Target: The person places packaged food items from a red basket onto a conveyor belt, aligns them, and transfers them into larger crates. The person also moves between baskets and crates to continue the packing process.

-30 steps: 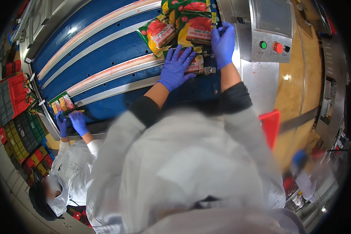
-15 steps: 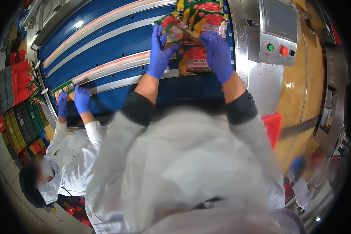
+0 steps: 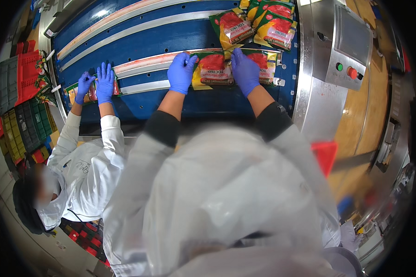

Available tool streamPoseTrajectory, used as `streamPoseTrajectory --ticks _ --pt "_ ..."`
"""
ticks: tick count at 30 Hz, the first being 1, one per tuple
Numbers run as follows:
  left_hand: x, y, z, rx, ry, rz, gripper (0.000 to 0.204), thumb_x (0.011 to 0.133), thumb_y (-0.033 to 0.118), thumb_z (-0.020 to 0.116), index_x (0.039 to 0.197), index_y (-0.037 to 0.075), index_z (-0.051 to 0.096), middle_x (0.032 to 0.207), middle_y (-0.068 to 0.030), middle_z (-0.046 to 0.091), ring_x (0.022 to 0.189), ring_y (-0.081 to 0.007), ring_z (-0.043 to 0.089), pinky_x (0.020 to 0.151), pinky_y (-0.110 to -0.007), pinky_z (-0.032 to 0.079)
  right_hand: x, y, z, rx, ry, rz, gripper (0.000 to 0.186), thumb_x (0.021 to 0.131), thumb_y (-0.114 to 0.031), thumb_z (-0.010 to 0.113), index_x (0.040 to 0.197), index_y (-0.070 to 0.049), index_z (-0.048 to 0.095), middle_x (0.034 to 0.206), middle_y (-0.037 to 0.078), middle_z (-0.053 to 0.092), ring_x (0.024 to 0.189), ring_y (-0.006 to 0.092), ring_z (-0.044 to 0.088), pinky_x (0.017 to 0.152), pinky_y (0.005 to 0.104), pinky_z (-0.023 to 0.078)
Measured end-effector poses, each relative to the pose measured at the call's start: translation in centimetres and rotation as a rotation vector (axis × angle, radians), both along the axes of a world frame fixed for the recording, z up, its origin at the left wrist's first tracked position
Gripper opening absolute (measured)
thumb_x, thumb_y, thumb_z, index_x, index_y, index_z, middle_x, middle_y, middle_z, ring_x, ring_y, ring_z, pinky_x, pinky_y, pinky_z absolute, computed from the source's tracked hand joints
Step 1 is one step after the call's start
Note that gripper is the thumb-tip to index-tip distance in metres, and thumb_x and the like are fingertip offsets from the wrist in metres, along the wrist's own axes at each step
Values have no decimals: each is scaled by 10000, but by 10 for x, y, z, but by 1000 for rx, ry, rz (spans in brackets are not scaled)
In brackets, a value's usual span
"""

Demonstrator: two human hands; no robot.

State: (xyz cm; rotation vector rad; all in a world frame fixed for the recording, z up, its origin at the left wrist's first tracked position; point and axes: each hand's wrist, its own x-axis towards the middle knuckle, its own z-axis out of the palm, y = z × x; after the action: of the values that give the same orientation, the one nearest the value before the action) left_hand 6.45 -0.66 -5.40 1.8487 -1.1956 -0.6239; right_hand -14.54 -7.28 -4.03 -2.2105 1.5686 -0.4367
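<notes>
- Packet (image 3: 213,71): face up on the blue bed (image 3: 208,100), between both hands, red end pointing away from the person — longer axis hard to tell.
- Left hand (image 3: 180,74): pinching its far left corner.
- Right hand (image 3: 246,74): bent over its right edge — cannot tell if pinching.

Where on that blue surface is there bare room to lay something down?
A bare blue strip runs between the far bars and the near bars, left of the packets. Nearer the person, another patch lies between the co-worker's hands and the left hand. The right end is crowded: packets overlap at the far corner, others lie at the right hand.
</notes>
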Motion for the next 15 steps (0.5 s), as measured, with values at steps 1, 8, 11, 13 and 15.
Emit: streamPoseTrajectory --ticks 1,8,11,13,15 --pt "-6 -5 10 -14 -233 -19 212 811 149 718 744 68 533 692 -34 517 632 -178 498 589 -310 427 2 -7 4 0 82 13 168 933 -232 487 1025 -100 536 801 112 636 757 304 631 613 430 506" --pt "-22 -15 36 -95 -458 -363 477 804 270 676 1243 131 550 1225 -83 559 1131 -290 521 956 -420 410 3 -27 21 158 116 35 201 894 -280 561 984 -105 522 904 103 643 865 313 631 685 430 510" --pt "-36 -13 40 -56 -613 -675 597 839 329 619 1377 150 431 1405 -95 426 1324 -324 362 1097 -463 264 12 -48 43 88 202 43 289 864 -309 586 1039 -92 514 940 116 646 866 297 649 689 438 518" --pt "-34 -11 25 39 -680 -739 643 865 387 571 1426 148 366 1489 -94 334 1387 -325 275 1140 -480 182 32 -69 62 38 135 43 348 845 -344 603 1062 -89 510 955 130 650 887 300 650 704 438 519" --pt "-34 -14 25 24 -665 -754 620 882 398 544 1424 152 371 1497 -89 320 1394 -321 262 1143 -496 154 50 -83 67 9 126 55 361 837 -363 607 1056 -89 523 935 138 656 880 307 653 708 439 519"
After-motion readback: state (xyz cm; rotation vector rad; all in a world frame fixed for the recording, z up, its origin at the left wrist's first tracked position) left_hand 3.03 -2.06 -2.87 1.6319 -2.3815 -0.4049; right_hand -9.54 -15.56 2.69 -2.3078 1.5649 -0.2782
